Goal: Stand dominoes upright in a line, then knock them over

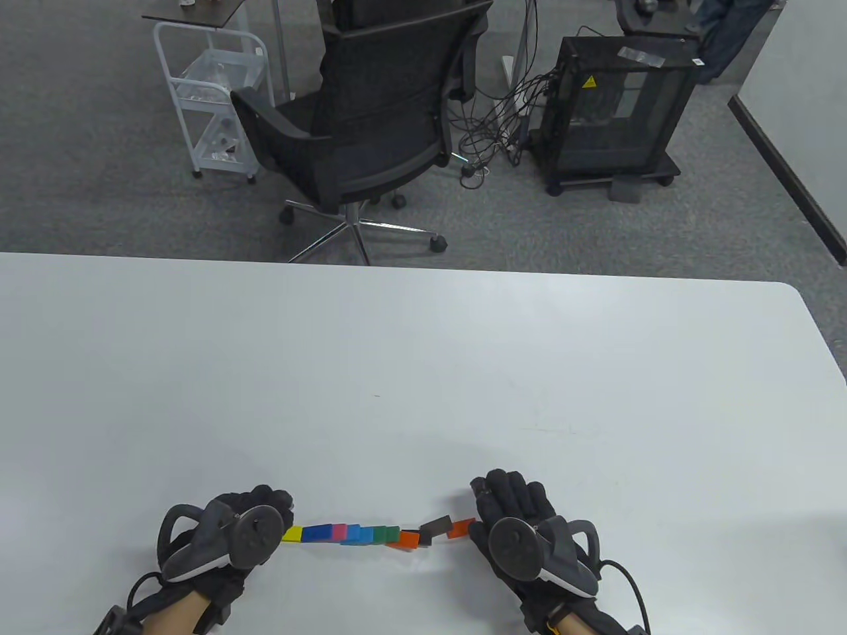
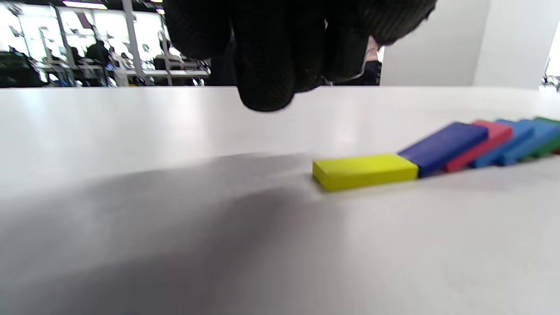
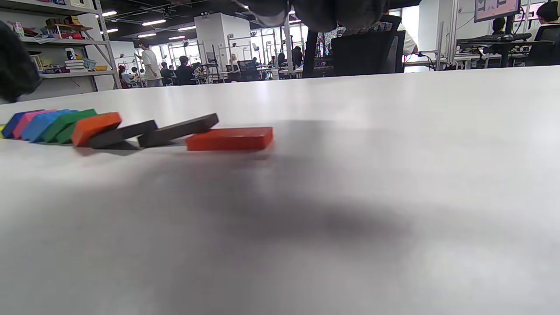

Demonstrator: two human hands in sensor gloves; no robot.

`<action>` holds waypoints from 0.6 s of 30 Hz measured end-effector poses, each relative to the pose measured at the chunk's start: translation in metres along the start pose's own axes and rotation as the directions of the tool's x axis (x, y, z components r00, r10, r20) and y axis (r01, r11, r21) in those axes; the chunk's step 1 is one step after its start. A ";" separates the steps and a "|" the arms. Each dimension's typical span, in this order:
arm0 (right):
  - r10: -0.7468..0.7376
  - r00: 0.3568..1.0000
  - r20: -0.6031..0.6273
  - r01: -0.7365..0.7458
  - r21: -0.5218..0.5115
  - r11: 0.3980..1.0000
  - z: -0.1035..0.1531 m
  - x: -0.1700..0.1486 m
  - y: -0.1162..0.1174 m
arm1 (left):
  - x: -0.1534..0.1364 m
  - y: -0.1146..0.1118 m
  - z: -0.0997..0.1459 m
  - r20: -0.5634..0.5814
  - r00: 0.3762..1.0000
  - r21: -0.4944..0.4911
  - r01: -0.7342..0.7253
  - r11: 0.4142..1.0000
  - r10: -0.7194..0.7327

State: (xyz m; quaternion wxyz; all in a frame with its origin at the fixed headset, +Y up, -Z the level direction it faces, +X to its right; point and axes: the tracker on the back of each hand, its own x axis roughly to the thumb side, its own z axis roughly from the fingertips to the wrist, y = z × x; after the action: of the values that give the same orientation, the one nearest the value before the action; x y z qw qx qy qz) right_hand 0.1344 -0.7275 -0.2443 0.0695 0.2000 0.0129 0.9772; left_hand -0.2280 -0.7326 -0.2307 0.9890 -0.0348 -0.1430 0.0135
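The dominoes lie toppled in a leaning row near the table's front edge. From left to right they are yellow [image 1: 292,533], dark blue [image 1: 317,531], pink [image 1: 339,530], blue, green [image 1: 380,532], orange [image 1: 409,538], dark grey [image 1: 437,526] and red-orange [image 1: 461,528]. My left hand [image 1: 272,499] sits just left of the yellow domino [image 2: 365,170], its fingers [image 2: 267,65] loosely curled above the table and holding nothing. Beside the row's other end is my right hand [image 1: 504,488], relaxed and empty. The red-orange domino [image 3: 229,138] lies flat, with two dark ones [image 3: 179,130] leaning beside it.
The white table [image 1: 423,370] stretches wide beyond the row. Past its far edge stand a black office chair [image 1: 370,126], a white cart [image 1: 212,99] and a black cabinet on wheels [image 1: 615,112] with cables on the floor.
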 end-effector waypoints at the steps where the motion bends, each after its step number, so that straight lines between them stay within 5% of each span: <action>1: 0.000 1.000 0.000 0.000 0.000 1.000 0.000 0.000 0.000 | -0.001 0.001 0.000 -0.006 1.000 0.016 0.001 1.000 -0.001; 5: 0.001 1.000 -0.001 -0.001 -0.004 1.000 0.000 0.000 0.000 | -0.003 0.004 0.003 -0.043 0.999 0.091 0.020 0.996 -0.016; 18: 0.016 1.000 0.004 -0.016 -0.010 1.000 0.000 0.001 0.003 | -0.012 0.000 0.002 -0.089 0.996 0.093 0.022 0.995 -0.014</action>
State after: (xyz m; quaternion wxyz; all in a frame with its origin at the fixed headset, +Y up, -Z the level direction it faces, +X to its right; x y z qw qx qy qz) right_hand 0.1333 -0.7299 -0.2441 0.0629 0.2017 0.0065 0.9774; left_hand -0.2404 -0.7330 -0.2324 0.9950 0.0127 -0.0986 0.0097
